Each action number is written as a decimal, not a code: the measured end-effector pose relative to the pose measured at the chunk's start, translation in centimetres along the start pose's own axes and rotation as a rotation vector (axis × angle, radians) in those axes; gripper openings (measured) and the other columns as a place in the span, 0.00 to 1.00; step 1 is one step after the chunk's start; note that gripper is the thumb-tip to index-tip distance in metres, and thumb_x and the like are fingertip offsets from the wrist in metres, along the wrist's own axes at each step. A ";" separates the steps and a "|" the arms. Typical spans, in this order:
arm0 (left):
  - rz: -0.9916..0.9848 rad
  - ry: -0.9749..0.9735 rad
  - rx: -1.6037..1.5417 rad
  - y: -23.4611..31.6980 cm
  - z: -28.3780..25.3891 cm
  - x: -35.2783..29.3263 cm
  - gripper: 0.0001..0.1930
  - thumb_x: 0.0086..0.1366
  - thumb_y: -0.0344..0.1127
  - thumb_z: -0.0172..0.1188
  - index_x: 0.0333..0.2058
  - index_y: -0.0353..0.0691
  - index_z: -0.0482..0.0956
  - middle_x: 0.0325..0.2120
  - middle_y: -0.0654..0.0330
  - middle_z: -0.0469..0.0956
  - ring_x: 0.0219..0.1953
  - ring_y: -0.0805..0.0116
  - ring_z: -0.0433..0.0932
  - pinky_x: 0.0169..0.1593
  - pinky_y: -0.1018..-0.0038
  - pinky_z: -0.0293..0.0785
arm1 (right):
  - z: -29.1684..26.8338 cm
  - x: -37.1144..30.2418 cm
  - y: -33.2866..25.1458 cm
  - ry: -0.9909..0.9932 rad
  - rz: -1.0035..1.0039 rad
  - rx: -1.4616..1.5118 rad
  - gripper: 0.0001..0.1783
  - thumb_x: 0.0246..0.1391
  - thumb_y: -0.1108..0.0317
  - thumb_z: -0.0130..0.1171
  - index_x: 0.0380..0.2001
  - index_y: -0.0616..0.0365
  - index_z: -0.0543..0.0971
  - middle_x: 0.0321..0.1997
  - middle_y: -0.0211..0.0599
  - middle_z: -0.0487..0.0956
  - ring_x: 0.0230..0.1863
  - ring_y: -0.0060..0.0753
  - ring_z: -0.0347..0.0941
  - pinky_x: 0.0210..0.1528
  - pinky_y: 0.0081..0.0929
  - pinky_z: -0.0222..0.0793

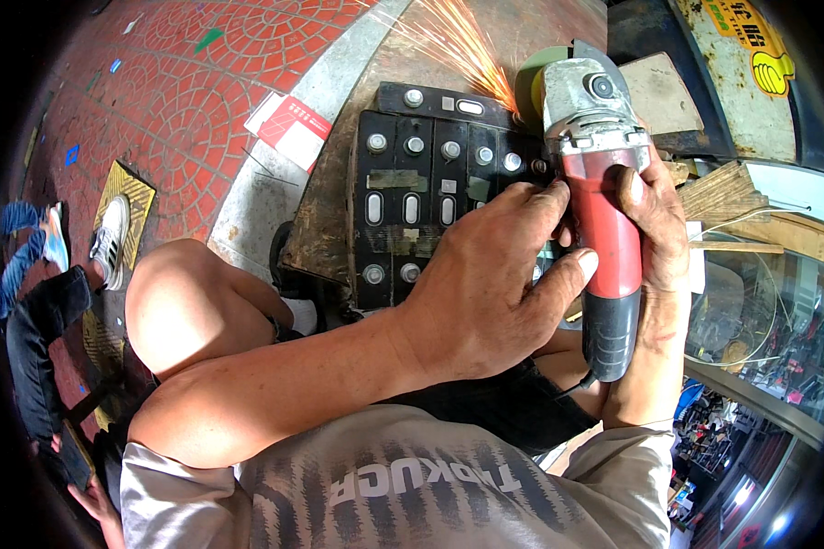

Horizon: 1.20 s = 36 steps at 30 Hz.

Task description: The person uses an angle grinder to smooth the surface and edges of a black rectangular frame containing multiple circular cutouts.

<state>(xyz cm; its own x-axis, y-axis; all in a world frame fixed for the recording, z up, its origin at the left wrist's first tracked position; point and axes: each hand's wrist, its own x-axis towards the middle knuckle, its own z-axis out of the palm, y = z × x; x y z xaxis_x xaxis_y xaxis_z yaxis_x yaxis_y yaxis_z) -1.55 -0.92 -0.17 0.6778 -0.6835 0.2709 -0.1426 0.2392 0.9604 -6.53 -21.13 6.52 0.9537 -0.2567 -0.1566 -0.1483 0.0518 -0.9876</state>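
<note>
as the angle grinder point(611, 215) throws sparks point(471, 55) at the far right corner of the black bolted block point(389, 188), light pressure and a steady disc point(527, 84) should serve best. the left hand point(494, 284) and the right hand point(657, 215) are both clamped on the grinder's body. the block's casing hides any contents.
</note>
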 end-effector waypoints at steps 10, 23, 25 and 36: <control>0.008 0.022 0.006 0.0 0.2 -0.1 0.27 0.76 0.37 0.70 0.66 0.24 0.77 0.43 0.47 0.82 0.43 0.59 0.82 0.49 0.65 0.80 | 0.3 -0.2 -0.2 0.014 -0.008 0.005 0.56 0.60 0.51 0.79 0.83 0.66 0.65 0.75 0.51 0.79 0.74 0.43 0.77 0.79 0.39 0.70; 0.007 -0.001 -0.006 -0.1 0.0 0.0 0.27 0.76 0.37 0.70 0.65 0.24 0.77 0.43 0.47 0.82 0.43 0.59 0.83 0.50 0.65 0.80 | 0.3 0.0 -0.2 0.003 -0.016 -0.021 0.57 0.60 0.51 0.79 0.83 0.66 0.65 0.75 0.51 0.79 0.75 0.43 0.76 0.81 0.39 0.67; 0.014 -0.009 0.001 -0.2 0.0 0.0 0.27 0.77 0.37 0.69 0.65 0.24 0.77 0.44 0.47 0.82 0.43 0.59 0.83 0.50 0.65 0.81 | 0.1 -0.1 0.0 0.006 -0.021 -0.031 0.57 0.60 0.51 0.79 0.83 0.66 0.65 0.75 0.51 0.79 0.75 0.43 0.76 0.81 0.40 0.67; -0.055 -0.057 -0.024 0.1 -0.1 0.0 0.29 0.78 0.37 0.68 0.69 0.24 0.74 0.49 0.45 0.82 0.50 0.57 0.86 0.55 0.63 0.87 | -0.2 -0.1 0.0 -0.008 -0.021 -0.027 0.57 0.60 0.50 0.79 0.83 0.66 0.64 0.74 0.51 0.79 0.74 0.43 0.77 0.80 0.39 0.69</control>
<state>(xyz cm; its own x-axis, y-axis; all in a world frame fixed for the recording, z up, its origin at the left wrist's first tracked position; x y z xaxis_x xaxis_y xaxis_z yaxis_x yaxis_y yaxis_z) -1.47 -0.84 -0.12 0.6416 -0.7343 0.2218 -0.0886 0.2163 0.9723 -6.66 -21.30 6.48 0.9587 -0.2501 -0.1354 -0.1345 0.0207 -0.9907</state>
